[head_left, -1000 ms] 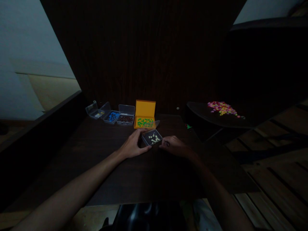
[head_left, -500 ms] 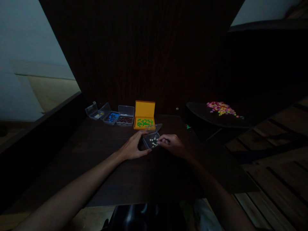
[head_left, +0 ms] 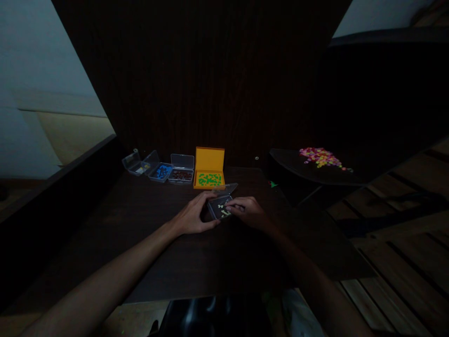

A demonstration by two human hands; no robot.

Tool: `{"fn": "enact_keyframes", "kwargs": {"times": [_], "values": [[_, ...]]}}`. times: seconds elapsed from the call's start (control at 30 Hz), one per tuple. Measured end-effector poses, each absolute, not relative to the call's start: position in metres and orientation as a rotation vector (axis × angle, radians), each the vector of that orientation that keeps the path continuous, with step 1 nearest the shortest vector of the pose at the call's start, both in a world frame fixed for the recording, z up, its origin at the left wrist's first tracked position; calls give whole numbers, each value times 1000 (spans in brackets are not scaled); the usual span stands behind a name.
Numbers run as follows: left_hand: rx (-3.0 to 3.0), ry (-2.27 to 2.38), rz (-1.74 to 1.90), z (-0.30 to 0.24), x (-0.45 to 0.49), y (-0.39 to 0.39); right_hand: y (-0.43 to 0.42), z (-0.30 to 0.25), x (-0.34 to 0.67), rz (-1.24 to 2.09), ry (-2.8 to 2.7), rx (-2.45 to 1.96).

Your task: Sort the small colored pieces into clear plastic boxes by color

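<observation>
My left hand (head_left: 196,214) grips a small clear plastic box (head_left: 214,214) by its left side, thumb at the near edge and fingers at the far one. The box's lid (head_left: 229,188) is swung open at the back. Several small pale pieces (head_left: 224,213) lie inside. Over the right part of the box is my right hand (head_left: 247,209), thumb and index finger pinched down among the pieces; whatever lies between the fingertips is too small to make out.
Behind stands an open yellow box (head_left: 209,159) with green pieces. To its left are clear boxes with brown pieces (head_left: 182,175), blue pieces (head_left: 162,172) and yellowish pieces (head_left: 143,167). Multicoloured pieces (head_left: 322,157) are heaped on a dark curved surface at right. A green scrap (head_left: 272,184) sits nearby.
My right fingertips have shifted slightly left and up inside the clear box. My left hand keeps its grip on the box. The whole view has drifted a little.
</observation>
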State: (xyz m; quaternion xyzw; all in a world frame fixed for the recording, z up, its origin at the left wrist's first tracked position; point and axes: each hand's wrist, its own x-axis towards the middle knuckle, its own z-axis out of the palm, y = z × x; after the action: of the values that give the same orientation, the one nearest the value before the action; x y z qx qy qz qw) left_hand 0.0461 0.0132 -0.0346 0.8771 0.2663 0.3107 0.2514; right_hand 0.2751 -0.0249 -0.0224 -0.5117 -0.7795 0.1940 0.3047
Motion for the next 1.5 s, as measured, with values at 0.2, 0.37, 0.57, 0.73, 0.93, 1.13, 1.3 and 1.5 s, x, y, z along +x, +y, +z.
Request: {"fn": "enact_keyframes", "kwargs": {"times": [0.2, 0.37, 0.57, 0.73, 0.93, 1.13, 1.3, 1.5], "values": [[2345, 755, 851, -34, 46, 14, -24, -20, 275, 386, -1843, -1430], [2244, 822, 903, -31, 45, 14, -19, -21, 278, 340, -1557, -1400], [2095, 800, 1014, -33, 45, 16, -14, -28, 279, 702, -1387, -1297], [2009, 734, 1072, -38, 44, 20, -18, -33, 277, 1014, -1535, -1142], [1949, 705, 1093, -37, 43, 21, -16, -41, 271, 993, -1558, -1166], [1995, 722, 1055, -36, 45, 20, -11, -50, 275, 1048, -1557, -1094], [2016, 695, 1069, -38, 46, 20, -11, -50, 277, 1053, -1589, -1139], [2124, 772, 977, -35, 46, 20, -12, -44, 278, 975, -1634, -1277]]}}
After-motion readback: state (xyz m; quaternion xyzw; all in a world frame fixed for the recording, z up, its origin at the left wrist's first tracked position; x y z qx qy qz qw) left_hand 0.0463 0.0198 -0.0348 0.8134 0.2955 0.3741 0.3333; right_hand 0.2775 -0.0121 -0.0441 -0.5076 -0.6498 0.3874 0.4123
